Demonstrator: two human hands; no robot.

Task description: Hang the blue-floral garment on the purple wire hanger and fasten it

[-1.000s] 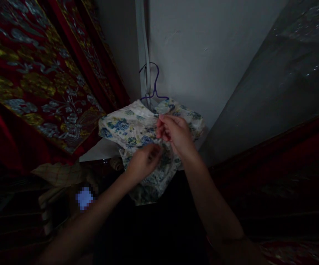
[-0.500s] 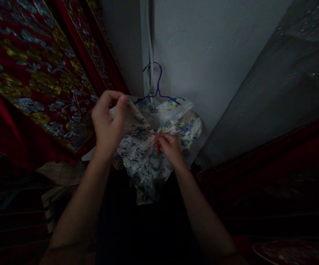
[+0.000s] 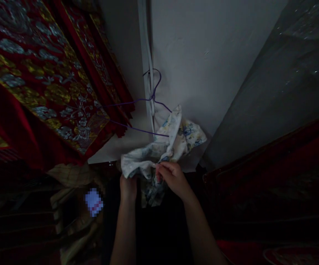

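Wall (image 3: 203, 73): pale, dimly lit, with a narrow light strap (image 3: 149, 55) running down it.
Hanger (image 3: 159, 82): thin, purple, hung by its hook beside the strap. Its left end is bare and reaches across the front of the red cloth; its right end goes into the garment.
Garment (image 3: 187, 136): white with blue and yellow flowers, bunched and twisted below the hook. One side is on the hanger, the other drawn down to my hands.
My right hand (image 3: 173, 178): thumb and fingertips pinched closed on a fold near the middle of the garment.
My left hand (image 3: 128, 187): under the garment's lowered left part, touching it. Fingers covered by fabric; I cannot tell how far open they are.
Left side: red cloth (image 3: 57, 92) with gold and silver embroidery, its edge close to the strap. Checked fabric (image 3: 71, 175) below it.
Right side: grey, glossy sheet (image 3: 259, 92), slanting, small glints along it. Dark red material (image 3: 292, 151) beneath, too dim for detail.
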